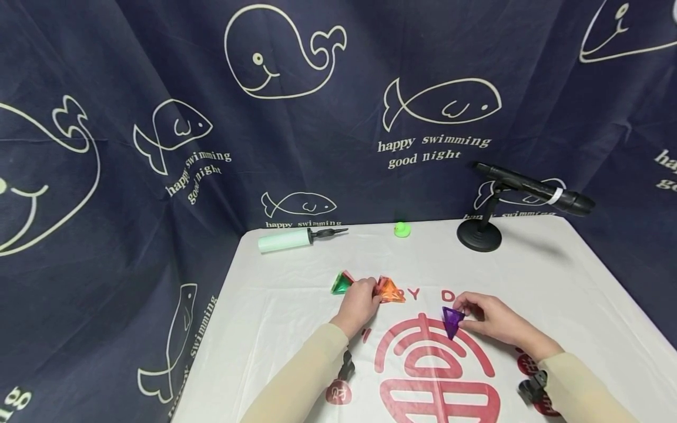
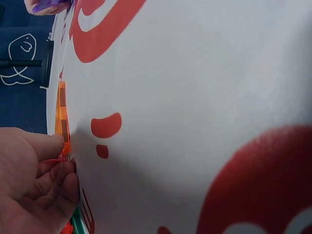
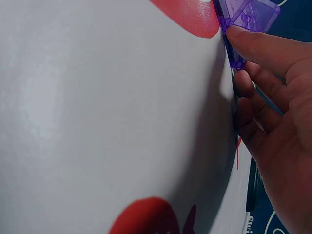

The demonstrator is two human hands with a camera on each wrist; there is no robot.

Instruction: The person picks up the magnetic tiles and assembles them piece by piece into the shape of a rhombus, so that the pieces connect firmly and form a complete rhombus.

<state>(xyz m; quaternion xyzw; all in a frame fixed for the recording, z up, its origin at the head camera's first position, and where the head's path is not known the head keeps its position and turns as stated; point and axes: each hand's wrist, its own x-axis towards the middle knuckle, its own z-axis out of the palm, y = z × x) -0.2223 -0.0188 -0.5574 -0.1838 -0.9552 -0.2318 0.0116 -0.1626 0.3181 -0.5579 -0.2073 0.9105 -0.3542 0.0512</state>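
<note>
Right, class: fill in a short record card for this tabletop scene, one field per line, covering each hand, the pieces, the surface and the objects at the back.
Left hand: left hand pinches the orange translucent plastic triangle tile
Right hand: right hand holds the purple translucent plastic triangle tile, tilted up off the cloth
Other piece: green translucent plastic triangle tile, beside the left hand
Surface: white tablecloth with red printed symbols
Back edge: pale green hand pump, small green round object, black microphone on round stand
</note>
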